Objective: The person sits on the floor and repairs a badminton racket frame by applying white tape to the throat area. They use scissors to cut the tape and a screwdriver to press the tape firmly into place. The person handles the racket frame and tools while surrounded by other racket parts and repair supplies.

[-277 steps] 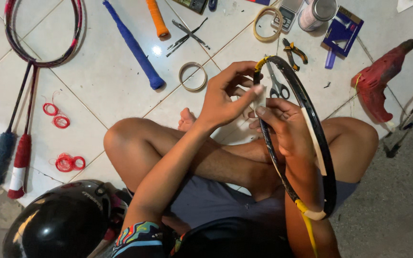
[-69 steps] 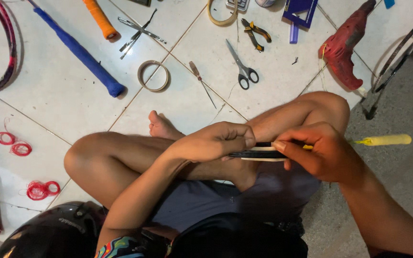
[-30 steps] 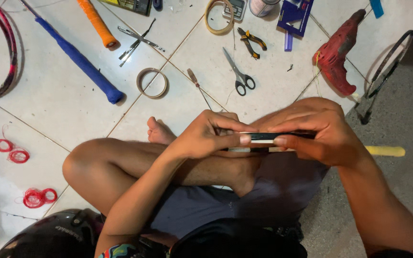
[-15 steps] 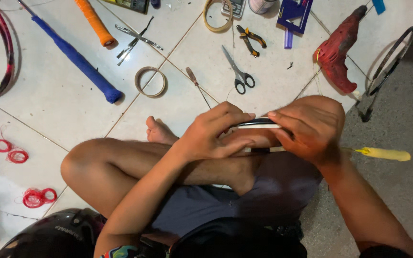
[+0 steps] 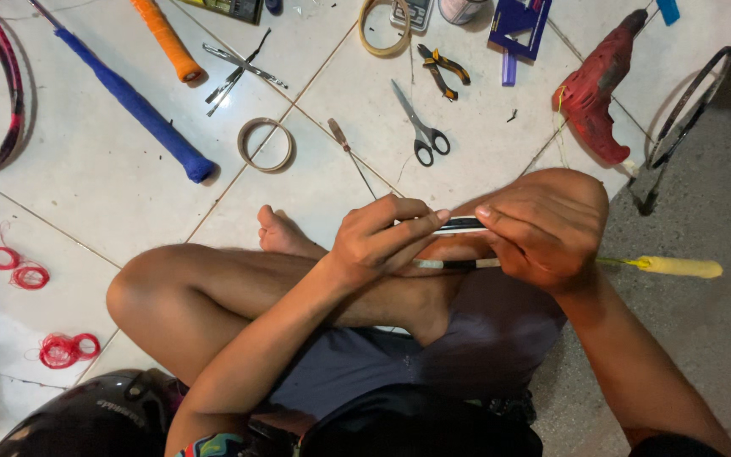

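Note:
I sit cross-legged on a tiled floor. Both hands hold a black racket frame (image 5: 464, 225) seen edge-on above my knee. My left hand (image 5: 382, 241) pinches its left part with fingers stretched along the rim. My right hand (image 5: 543, 237) wraps over its right part. A thin pale shaft (image 5: 454, 264) runs under the hands and ends in a yellow handle (image 5: 678, 267) sticking out to the right.
On the tiles beyond my legs lie scissors (image 5: 420, 131), a tape ring (image 5: 266, 145), an awl (image 5: 350, 156), pliers (image 5: 442, 68), a blue grip (image 5: 133, 106), an orange grip (image 5: 167, 38), a red heat gun (image 5: 594, 89), red string coils (image 5: 19, 267) and a dark helmet (image 5: 86, 419).
The racket went from upright to lying flat and edge-on across my knee. In the last second both hands closed in over the frame and the yellow handle shifted slightly.

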